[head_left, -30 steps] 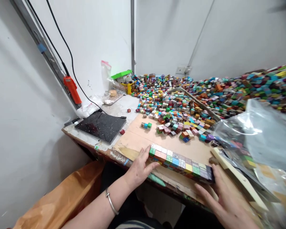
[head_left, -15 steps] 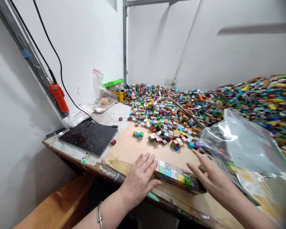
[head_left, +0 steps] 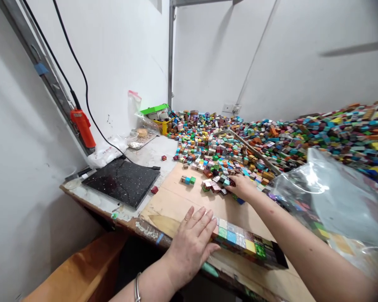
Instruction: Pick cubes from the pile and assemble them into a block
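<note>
My left hand [head_left: 193, 239] lies with its fingers stretched out over the left end of a block of small coloured cubes [head_left: 236, 238], set in tight rows along the front of a wooden board [head_left: 164, 201]. The thumb is against the near side. My right hand [head_left: 243, 187] reaches over the board into the near edge of the loose cubes [head_left: 211, 186]. Its fingers and thumb are apart, touching or close to a few dark cubes there; the fingertips are partly hidden among them. Left of these sits a short joined strip of cubes [head_left: 187, 180].
A large heap of coloured cubes [head_left: 343, 134] covers the back and right, with a thin bar [head_left: 255, 152] across it. A clear plastic bag [head_left: 330, 188] lies at right. At left are a black speckled slab [head_left: 121, 182] and a hanging orange electric tool [head_left: 82, 128].
My right hand has moved from beside the right end of the cube block forward and left into the loose cubes. The left hand stays on the block. The view has shifted slightly.
</note>
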`<action>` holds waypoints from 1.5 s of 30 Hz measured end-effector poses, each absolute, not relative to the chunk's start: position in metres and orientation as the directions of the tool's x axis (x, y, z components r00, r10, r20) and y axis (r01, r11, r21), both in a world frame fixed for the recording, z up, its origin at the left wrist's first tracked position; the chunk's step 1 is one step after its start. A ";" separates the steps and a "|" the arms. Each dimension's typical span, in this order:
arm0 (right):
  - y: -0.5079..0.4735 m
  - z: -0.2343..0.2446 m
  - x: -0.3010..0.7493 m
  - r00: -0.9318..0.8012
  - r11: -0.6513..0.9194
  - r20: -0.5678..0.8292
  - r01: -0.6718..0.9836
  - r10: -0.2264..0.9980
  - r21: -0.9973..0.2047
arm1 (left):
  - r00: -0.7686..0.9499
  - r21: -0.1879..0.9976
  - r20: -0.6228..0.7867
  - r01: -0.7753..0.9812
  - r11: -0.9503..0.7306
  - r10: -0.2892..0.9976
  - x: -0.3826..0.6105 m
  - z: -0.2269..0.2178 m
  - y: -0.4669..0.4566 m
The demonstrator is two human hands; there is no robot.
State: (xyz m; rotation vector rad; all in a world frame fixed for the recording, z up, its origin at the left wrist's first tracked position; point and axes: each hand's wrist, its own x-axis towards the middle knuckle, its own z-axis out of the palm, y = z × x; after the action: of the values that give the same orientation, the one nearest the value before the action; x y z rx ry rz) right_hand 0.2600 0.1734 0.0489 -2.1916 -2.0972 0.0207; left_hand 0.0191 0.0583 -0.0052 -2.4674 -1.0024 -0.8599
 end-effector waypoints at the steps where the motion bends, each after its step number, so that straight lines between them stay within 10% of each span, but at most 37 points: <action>1: 0.172 0.051 0.261 0.049 -0.044 0.046 0.995 0.998 -0.092 | 0.567 -0.079 0.643 0.717 -0.692 0.514 0.019 -0.005 0.058; 13: 0.094 0.080 0.250 -0.144 0.188 0.125 0.836 0.982 -0.516 | 0.562 0.115 0.556 0.678 -0.726 0.612 0.017 0.009 0.060; 22: 0.061 0.112 0.202 -0.111 0.037 -0.014 0.443 0.994 -0.896 | 0.380 0.821 0.284 0.378 -0.428 0.880 0.034 0.065 0.086; 26: 0.060 0.108 0.191 -0.244 0.030 -0.020 0.198 0.969 -0.980 | 0.354 0.955 0.201 0.135 -0.262 0.913 0.034 0.074 0.085; 32: 0.066 0.096 0.187 -0.260 -0.025 -0.045 0.079 0.964 -0.997 | 0.346 0.962 0.206 0.101 -0.255 0.915 0.025 0.069 0.088; 37: 0.063 0.103 0.186 -0.076 -0.069 -0.098 0.327 0.992 -0.942 | 0.240 0.878 0.209 0.381 -0.290 0.948 0.009 0.051 0.113; 45: 0.059 0.094 0.191 -0.180 0.271 0.211 0.778 0.961 -0.567 | 0.279 0.838 0.242 0.422 -0.345 0.929 0.003 0.055 0.123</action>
State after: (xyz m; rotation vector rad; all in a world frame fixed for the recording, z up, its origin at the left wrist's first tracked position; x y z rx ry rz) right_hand 0.1910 0.0595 0.0941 -1.5619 -2.0188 0.4531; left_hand 0.0033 0.1232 0.0551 -2.9461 -1.8859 -1.5402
